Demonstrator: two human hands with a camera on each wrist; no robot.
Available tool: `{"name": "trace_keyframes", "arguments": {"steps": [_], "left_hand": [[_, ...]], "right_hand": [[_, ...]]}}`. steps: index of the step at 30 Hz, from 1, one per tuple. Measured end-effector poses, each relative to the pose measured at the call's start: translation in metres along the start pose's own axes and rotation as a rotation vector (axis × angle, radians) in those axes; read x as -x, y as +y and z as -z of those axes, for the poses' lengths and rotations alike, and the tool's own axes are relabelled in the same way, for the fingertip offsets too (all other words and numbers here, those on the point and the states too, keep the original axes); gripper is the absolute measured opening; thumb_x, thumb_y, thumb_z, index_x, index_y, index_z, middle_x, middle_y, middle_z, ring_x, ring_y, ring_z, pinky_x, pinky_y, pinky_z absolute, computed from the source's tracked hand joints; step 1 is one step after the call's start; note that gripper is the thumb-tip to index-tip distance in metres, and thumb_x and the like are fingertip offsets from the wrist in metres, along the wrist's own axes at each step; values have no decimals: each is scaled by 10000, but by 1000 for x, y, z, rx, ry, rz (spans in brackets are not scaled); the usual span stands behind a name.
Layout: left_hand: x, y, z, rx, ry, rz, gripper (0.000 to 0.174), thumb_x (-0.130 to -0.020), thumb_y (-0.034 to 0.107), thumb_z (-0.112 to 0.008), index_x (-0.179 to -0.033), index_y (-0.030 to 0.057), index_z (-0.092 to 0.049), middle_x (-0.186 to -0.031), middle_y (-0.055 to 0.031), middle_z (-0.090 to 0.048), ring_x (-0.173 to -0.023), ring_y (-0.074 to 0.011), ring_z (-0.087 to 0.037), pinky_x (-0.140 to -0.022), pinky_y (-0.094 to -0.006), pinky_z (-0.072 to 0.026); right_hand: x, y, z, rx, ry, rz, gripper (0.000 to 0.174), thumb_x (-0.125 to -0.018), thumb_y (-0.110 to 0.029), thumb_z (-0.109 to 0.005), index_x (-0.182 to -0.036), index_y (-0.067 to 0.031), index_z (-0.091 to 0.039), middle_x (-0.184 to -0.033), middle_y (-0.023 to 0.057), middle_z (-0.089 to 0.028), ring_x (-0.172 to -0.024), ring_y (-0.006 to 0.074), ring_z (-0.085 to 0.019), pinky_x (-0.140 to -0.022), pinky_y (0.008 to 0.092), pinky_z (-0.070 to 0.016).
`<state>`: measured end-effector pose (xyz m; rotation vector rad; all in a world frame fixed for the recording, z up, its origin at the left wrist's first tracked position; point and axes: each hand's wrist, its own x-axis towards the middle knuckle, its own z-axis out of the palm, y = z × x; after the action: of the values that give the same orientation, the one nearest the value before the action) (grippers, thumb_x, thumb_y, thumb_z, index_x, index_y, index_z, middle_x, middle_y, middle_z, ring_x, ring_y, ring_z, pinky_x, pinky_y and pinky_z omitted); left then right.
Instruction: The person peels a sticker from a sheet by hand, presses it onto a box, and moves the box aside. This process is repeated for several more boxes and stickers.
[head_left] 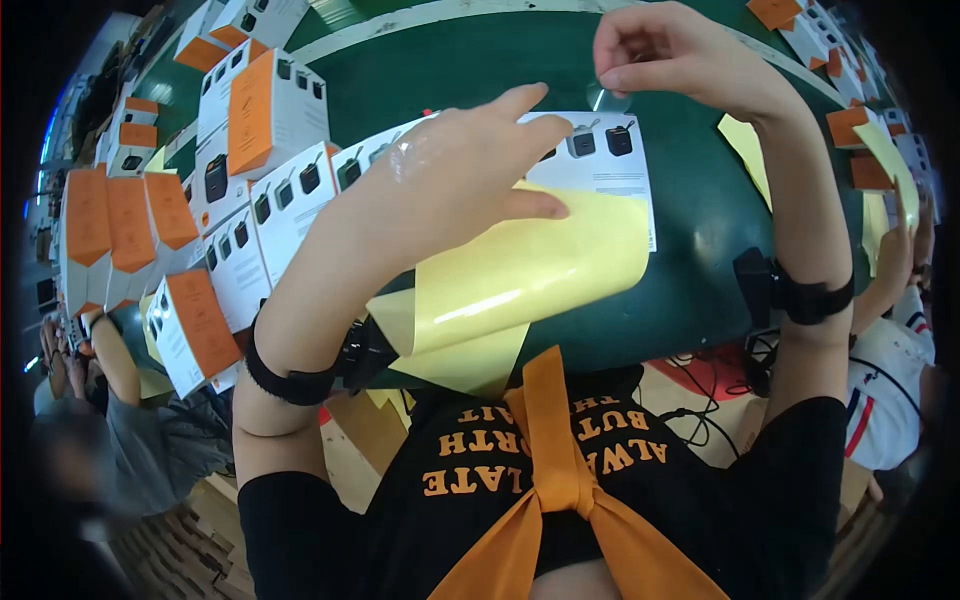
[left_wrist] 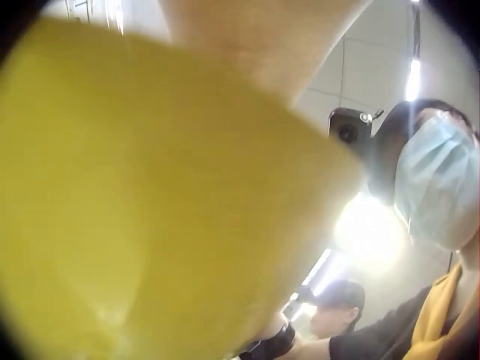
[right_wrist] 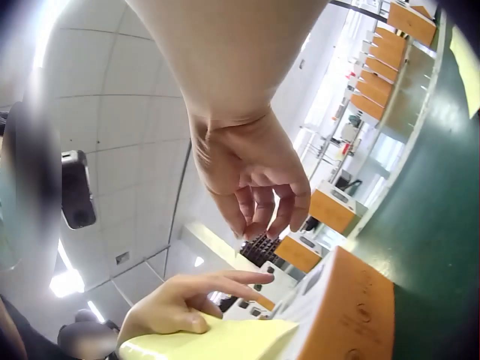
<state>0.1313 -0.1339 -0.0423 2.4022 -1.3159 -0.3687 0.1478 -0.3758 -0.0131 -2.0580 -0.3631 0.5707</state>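
Note:
My right hand (head_left: 665,60) is above the far edge of a white box (head_left: 620,170) printed with small speakers. Its thumb and finger pinch a small clear round sticker (head_left: 611,100); the right wrist view shows the curled fingers from below. My left hand (head_left: 470,170) lies over the same box with its index finger stretched out. The left thumb rests on a glossy yellow sheet (head_left: 540,265), which bends over the near side of the box. Shiny clear film (head_left: 402,160) sits on the back of that hand. Close up, the sheet fills much of the left wrist view.
More white and orange boxes (head_left: 270,110) stand stacked at the left on the green table (head_left: 700,270). Another yellow sheet (head_left: 470,360) hangs at the near edge, and a yellow piece (head_left: 745,150) lies to the right. Other people work at both sides.

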Motion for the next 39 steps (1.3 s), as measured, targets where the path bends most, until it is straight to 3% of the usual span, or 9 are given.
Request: {"name": "trace_keyframes", "arguments": {"steps": [7, 26, 29, 31, 34, 35, 36, 38, 39], "left_hand": [[-4, -16, -11, 280, -10, 92, 493, -718, 183, -700, -1174, 126, -522, -1231, -17, -546, -938, -266, -580, -816, -324, -472], [-6, -12, -11, 283, -9, 125, 473, -710, 191, -705, -1137, 125, -513, -1218, -6, -545, -937, -254, -581, -788, -315, -468], [-5, -12, -12, 292, -16, 136, 472, -714, 194, -705, -1141, 125, -515, -1225, -7, -544, -955, -253, -579, -795, -310, -469], [-4, -13, -14, 268, 27, 105, 467, -722, 201, -703, -1145, 125, -518, -1230, -10, -544, -987, -254, -577, -817, -309, -468], [-5, -10, -11, 283, -17, 144, 457, -732, 206, -699, -1145, 124, -522, -1234, -14, -543, -1014, -257, -574, -842, -313, -465], [-5, -10, -11, 281, -17, 142, 457, -732, 206, -699, -1145, 124, -522, -1234, -14, -543, -1014, -257, -574, -842, -313, -465], [-5, -10, -12, 273, -10, 134, 462, -734, 212, -699, -1151, 127, -520, -1237, -10, -542, -1020, -255, -573, -847, -318, -463], [-5, -9, -13, 258, -1, 119, 467, -736, 218, -699, -1157, 130, -518, -1240, -7, -542, -1026, -252, -573, -852, -324, -462], [-5, -9, -13, 255, -6, 123, 471, -738, 226, -700, -1162, 135, -517, -1245, -8, -539, -1032, -255, -570, -857, -326, -461]], "right_hand": [[-26, 31, -1, -35, -167, -73, 104, -834, -66, -637, -894, 14, -610, -823, 34, -648, -756, 73, -575, -690, 210, -458], [-37, 33, -6, 42, -291, -65, 80, -839, -63, -634, -858, 11, -609, -769, 27, -628, -714, 71, -562, -643, 219, -457], [-35, 61, -18, 183, -238, 15, 98, -842, -64, -597, -911, 3, -577, -853, 62, -574, -772, 135, -559, -705, 254, -451], [-27, 75, -20, 522, 91, 105, 91, -857, -78, -586, -903, 1, -589, -785, 47, -583, -732, 150, -574, -698, 257, -463], [-25, 68, -14, 579, 242, 197, 105, -847, -83, -597, -907, 3, -599, -770, 59, -599, -726, 168, -585, -707, 270, -475], [-22, 62, -26, 364, 356, 272, 137, -822, -115, -588, -826, 20, -610, -751, 114, -627, -707, 226, -599, -658, 323, -478], [-21, 57, -35, 281, 340, 402, 129, -814, -118, -603, -813, 11, -609, -756, 115, -628, -706, 224, -597, -659, 326, -478], [-13, 61, -48, 498, 300, 462, 120, -797, -113, -621, -784, 6, -605, -743, 109, -627, -687, 219, -589, -651, 323, -475], [-8, 62, -44, 374, 222, 364, 97, -782, -100, -628, -797, -6, -612, -761, 104, -619, -704, 216, -585, -658, 320, -468]]}}
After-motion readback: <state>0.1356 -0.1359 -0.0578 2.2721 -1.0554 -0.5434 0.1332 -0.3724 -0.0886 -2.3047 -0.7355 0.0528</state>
